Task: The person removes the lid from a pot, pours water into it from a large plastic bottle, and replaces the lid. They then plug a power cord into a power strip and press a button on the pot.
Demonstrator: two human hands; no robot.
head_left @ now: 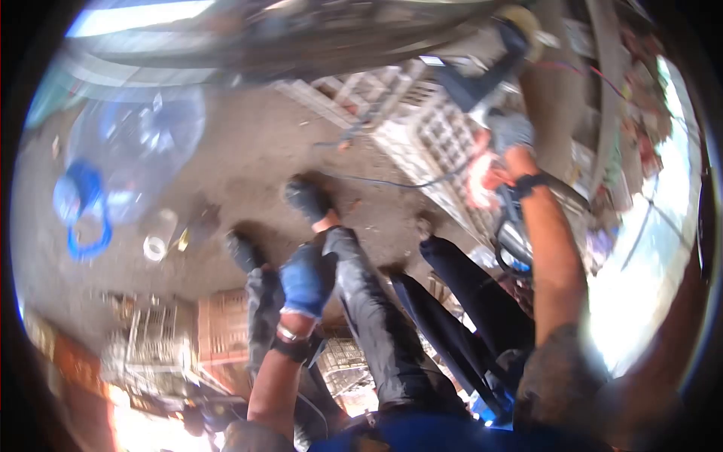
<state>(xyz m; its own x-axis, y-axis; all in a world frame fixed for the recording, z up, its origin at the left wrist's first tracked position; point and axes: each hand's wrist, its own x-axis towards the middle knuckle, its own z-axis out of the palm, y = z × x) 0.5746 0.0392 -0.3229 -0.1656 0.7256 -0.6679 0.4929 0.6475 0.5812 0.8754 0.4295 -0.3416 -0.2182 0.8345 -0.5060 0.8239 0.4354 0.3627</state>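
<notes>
My left hand point(307, 280), in a blue work glove, hangs over my grey trousers point(369, 309). Its back faces the camera, and the fingers are hidden or blurred. Stretched out to the upper right is my right hand point(512, 134), in a grey glove and smeared by motion. Close by it is a blurred red-pink thing point(484, 179) whose kind I cannot make out; whether the hand grips it does not show. A pale plastic crate point(429, 124) with a lattice side stands just left of that hand.
On the dirt floor at left lies a large clear plastic bottle point(139, 151) beside a blue handled piece point(79, 200). A dark cable point(399, 182) runs to the crate. More crates point(226, 328) stand lower left. Dark trouser legs point(459, 301) extend beside mine.
</notes>
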